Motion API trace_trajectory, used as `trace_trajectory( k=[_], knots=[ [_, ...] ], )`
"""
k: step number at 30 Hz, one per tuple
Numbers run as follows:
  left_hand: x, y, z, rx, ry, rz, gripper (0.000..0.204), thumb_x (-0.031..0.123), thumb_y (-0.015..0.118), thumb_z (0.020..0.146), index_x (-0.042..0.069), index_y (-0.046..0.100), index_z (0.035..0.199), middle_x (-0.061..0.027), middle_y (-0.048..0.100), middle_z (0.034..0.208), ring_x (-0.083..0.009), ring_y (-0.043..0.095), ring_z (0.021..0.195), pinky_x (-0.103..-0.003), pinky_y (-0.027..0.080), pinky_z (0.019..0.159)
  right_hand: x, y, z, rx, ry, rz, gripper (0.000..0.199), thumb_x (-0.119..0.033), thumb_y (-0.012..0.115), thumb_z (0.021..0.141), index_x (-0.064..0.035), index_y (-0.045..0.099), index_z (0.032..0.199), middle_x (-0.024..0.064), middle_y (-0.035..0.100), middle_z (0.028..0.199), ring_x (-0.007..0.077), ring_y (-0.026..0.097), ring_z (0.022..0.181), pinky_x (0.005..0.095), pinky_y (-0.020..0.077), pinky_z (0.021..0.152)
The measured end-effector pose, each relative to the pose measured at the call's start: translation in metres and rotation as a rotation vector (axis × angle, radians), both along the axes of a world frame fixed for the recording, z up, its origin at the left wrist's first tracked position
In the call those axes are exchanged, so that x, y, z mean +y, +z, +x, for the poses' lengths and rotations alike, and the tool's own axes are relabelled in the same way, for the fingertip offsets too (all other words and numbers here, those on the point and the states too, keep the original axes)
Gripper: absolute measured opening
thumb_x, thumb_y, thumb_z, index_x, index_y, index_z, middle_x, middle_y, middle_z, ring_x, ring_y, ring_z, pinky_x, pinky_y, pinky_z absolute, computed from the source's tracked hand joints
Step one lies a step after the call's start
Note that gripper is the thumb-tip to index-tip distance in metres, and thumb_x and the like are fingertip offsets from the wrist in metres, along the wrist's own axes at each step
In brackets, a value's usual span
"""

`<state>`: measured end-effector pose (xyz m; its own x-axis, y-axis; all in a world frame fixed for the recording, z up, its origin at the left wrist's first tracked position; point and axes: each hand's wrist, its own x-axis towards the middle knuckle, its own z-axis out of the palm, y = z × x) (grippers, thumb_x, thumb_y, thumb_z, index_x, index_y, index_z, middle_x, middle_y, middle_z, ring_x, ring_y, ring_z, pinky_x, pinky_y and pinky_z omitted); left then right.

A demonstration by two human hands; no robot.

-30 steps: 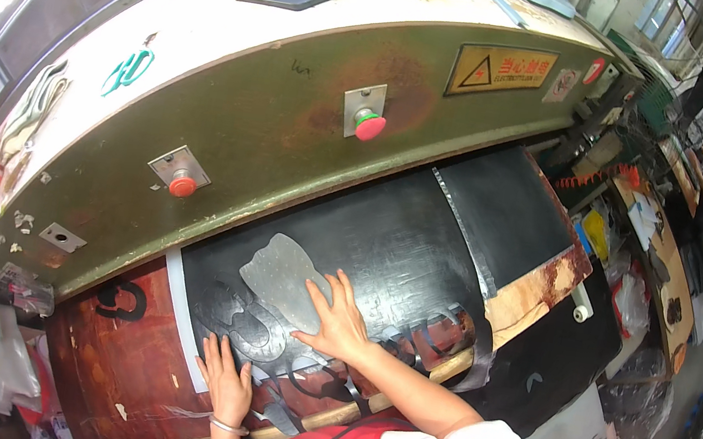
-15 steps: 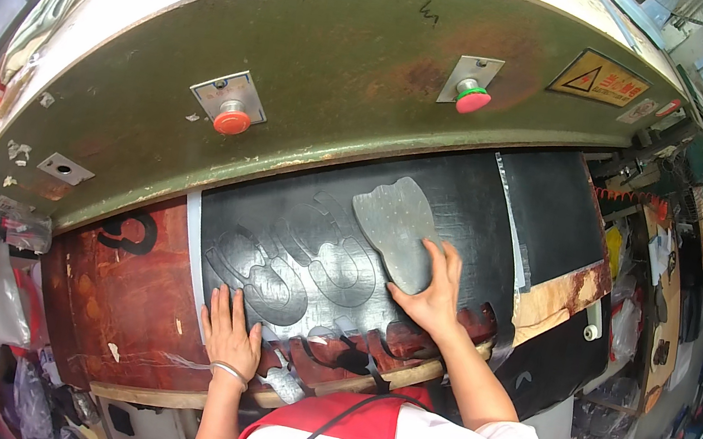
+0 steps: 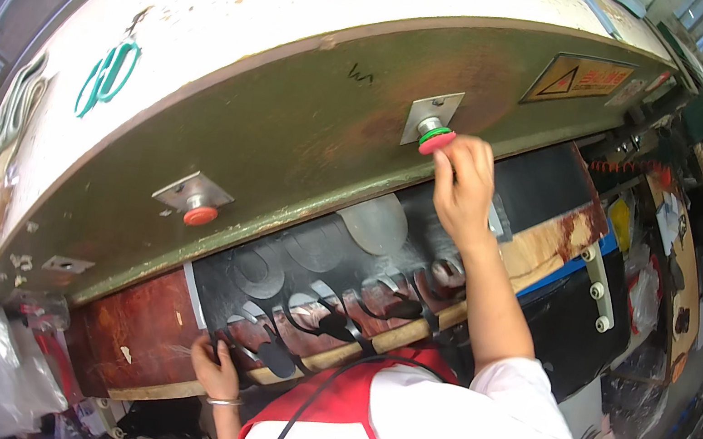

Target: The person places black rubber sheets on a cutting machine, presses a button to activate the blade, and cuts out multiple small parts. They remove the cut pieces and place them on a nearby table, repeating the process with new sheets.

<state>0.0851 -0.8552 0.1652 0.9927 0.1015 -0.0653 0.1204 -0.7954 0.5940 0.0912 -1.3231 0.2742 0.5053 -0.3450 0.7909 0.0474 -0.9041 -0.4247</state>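
1. Red push button (image 3: pixel 437 138): round, green-collared, on a metal plate on the press's olive front face, right of centre.
2. Right hand (image 3: pixel 464 187): raised, fingers curled loosely, fingertips touching the button.
3. Left hand (image 3: pixel 214 370): fingers bent over the near edge of the black sheet (image 3: pixel 341 282), lower left.
4. Second red button (image 3: pixel 200 215): left, well apart, untouched.
5. Narrow gap between press head and sheet.

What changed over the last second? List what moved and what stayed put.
The right hand let go of the grey sole-shaped cutting die on the black sheet and rose to the right red push button. The die now lies under the press head. The left hand stayed at the board's front edge.
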Motion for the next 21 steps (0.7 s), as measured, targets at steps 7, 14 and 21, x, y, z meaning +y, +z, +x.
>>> trace_trajectory(
  k=[7,14,21],
  knots=[
    [-0.026,-0.007,0.055,-0.341,0.05,-0.056,0.03,0.028,0.059,0.095,0.005,0.057,0.114,-0.0182,0.067,0.092,-0.0348,0.066,0.082,-0.041,0.05,0.071,0.004,-0.007,0.016,0.053,0.055,0.207,0.004,-0.003,0.063,0.085,-0.0046,0.06,0.083,0.0137,0.056,0.086,0.0335,0.054,0.08,0.0402,0.0446,0.071],
    [-0.017,-0.006,0.055,-0.342,0.043,-0.008,0.028,0.025,0.057,0.096,0.001,0.062,0.109,-0.0184,0.069,0.093,-0.0312,0.067,0.082,-0.038,0.05,0.074,-0.046,-0.06,-0.05,0.219,-0.372,0.298,0.044,-0.015,0.07,0.084,0.001,0.054,0.121,0.0215,0.056,0.115,0.0346,0.055,0.107,0.0416,0.0448,0.091],
    [-0.005,-0.025,0.049,-0.231,0.02,-0.104,0.024,0.023,0.062,0.094,-0.001,0.062,0.095,-0.012,0.066,0.079,-0.0191,0.059,0.068,-0.034,0.048,0.065,-0.036,-0.142,-0.132,0.292,-0.324,0.48,0.02,-0.019,0.066,0.09,0.0001,0.064,0.085,0.0172,0.059,0.065,0.022,0.062,0.063,0.0347,0.0477,0.061]
  ],
)
